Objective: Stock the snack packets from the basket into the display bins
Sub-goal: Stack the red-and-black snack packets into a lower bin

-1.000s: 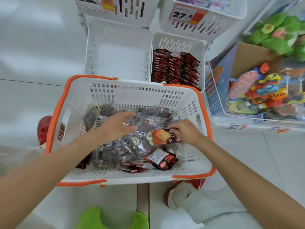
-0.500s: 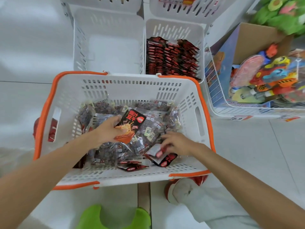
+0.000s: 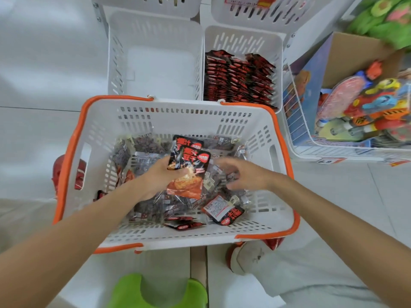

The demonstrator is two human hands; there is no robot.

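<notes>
The left hand (image 3: 159, 177) grips two snack packets (image 3: 189, 167) above the basket (image 3: 73, 147); the blurred right hand (image 3: 246, 174) seems loosely spread.

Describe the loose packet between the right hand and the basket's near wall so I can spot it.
Start at the white basket with the orange rim. Between its near wall and the right hand lies a black-and-red packet. Unlike the clear packets around it, it is opaque and shows a white printed label; unlike the two packets in the left hand, it lies loose.
</notes>
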